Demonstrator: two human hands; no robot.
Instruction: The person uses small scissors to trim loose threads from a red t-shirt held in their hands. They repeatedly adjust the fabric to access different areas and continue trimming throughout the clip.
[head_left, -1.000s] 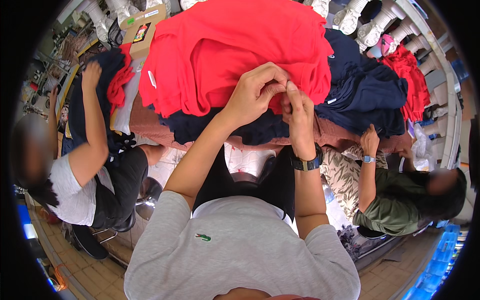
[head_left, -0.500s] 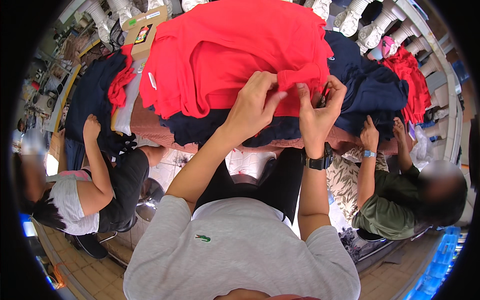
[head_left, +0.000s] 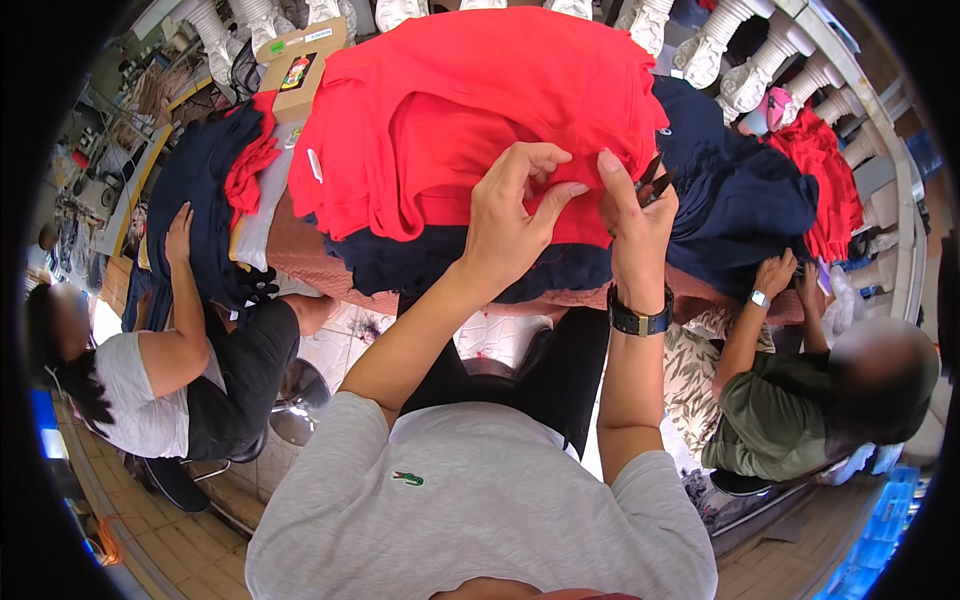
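A red knit garment [head_left: 440, 110] lies heaped on the table before me. My left hand [head_left: 518, 205] is over its near side, thumb and index finger apart with a gap between the tips; I see no cloth between them. Close by to the right, my right hand [head_left: 638, 225] has its thumb raised and its fingers curled round small dark thread snips [head_left: 655, 180]. The snips' pointed ends stick out above the fingers, and the rest is hidden in the palm. Dark navy garments [head_left: 400, 262] show under the red one's near edge.
More navy garments [head_left: 735, 165] and a red pile [head_left: 818, 180] lie to the right. A cardboard box [head_left: 298, 75] stands at the back left, before white balusters [head_left: 705, 50]. Co-workers sit on both sides, one at a navy cloth [head_left: 195, 190] on the left.
The red edge pinched between both my hands has been let go. My left thumb and finger have parted. The snips now point upward. The co-workers' hands have moved on their navy cloths.
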